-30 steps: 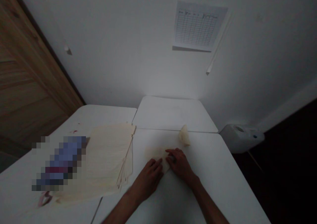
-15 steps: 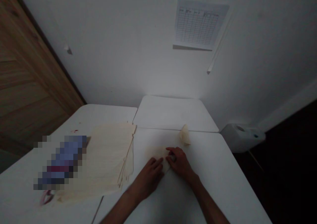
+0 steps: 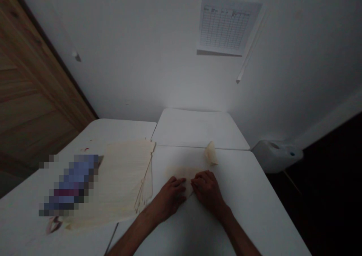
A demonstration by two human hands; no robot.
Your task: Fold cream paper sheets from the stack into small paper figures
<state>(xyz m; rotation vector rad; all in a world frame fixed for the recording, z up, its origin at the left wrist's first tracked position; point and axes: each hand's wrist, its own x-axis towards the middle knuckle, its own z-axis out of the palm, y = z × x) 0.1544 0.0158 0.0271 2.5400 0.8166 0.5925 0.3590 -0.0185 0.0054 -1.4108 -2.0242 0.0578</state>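
Note:
Both my hands rest on a thin, pale cream sheet (image 3: 178, 175), possibly a pastry wrapper, lying on the white table (image 3: 237, 210). My left hand (image 3: 169, 198) presses its fingers on the sheet's near part. My right hand (image 3: 207, 190) sits just beside it, with curled fingers on the sheet's right end. Past my right fingertips stands a small folded cream piece (image 3: 210, 153). To my left lies a wide fanned stack of similar sheets (image 3: 124, 180).
A pixelated blue object (image 3: 69, 184) lies beside the stack, with a small red-marked item (image 3: 53, 226) near it. Another white table (image 3: 198, 129) adjoins at the back. A white plastic container (image 3: 275, 156) stands to the right, below a paper chart (image 3: 227, 25) on the wall. A wooden door (image 3: 34, 78) is at left.
My hands have drawn slightly nearer me on the sheet, and my right fingers have curled down over its end. The stack and the folded piece have not moved.

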